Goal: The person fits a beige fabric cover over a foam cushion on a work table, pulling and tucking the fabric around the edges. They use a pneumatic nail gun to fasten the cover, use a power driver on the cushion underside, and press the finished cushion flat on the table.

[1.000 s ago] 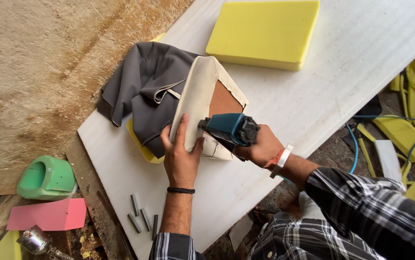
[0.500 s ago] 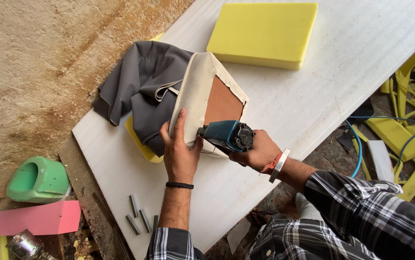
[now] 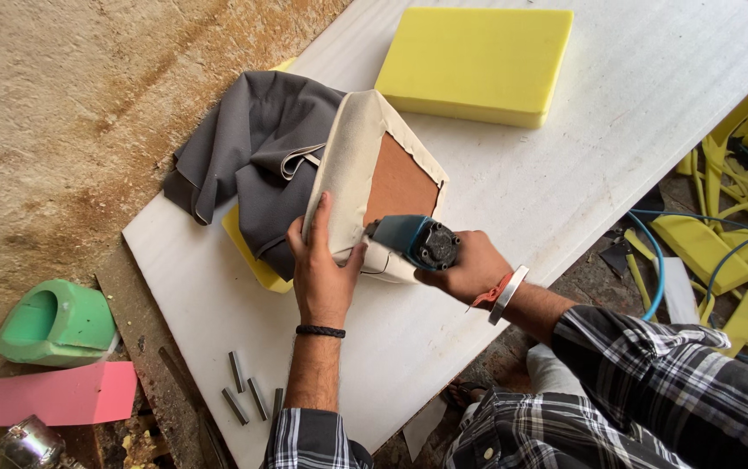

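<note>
Head view, nearest first: four staple strips lie on the white bench by the left forearm. Left hand presses flat, fingers spread, on the cream fabric of a seat pad (its brown board underside shows). Right hand grips a teal staple gun, nose touching the pad's near corner. Grey cloth is heaped just left of the pad. Farther off, a yellow foam block lies apart.
</note>
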`<state>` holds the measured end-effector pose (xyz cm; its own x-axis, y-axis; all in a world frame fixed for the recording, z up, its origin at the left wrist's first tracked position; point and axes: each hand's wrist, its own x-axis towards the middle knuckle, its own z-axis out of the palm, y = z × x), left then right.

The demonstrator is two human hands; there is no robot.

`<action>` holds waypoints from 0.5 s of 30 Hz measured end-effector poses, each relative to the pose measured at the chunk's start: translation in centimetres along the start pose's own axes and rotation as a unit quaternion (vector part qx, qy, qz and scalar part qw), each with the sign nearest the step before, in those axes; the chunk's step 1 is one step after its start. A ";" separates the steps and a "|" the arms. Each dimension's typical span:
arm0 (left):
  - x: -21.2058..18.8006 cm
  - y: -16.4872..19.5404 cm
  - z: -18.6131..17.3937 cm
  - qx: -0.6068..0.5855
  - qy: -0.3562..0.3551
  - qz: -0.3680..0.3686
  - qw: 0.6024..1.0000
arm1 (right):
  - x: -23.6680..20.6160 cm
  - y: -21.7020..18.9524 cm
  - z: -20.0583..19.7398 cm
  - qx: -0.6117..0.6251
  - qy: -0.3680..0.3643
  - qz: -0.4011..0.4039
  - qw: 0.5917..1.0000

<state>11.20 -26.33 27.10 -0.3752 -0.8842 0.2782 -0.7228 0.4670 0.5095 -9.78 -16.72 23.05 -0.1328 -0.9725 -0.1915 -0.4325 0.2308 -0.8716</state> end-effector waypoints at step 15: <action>-1.4 2.2 2.0 -0.197 0.197 -0.136 0.951 | 11.9 23.2 -13.9 -0.379 -0.039 0.085 0.921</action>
<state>8.91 -24.07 26.19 0.0967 -0.9370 0.3356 -0.4588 0.2572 0.8505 -33.79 -22.52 6.83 -0.2054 -0.9126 -0.3535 -0.9132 0.3086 -0.2661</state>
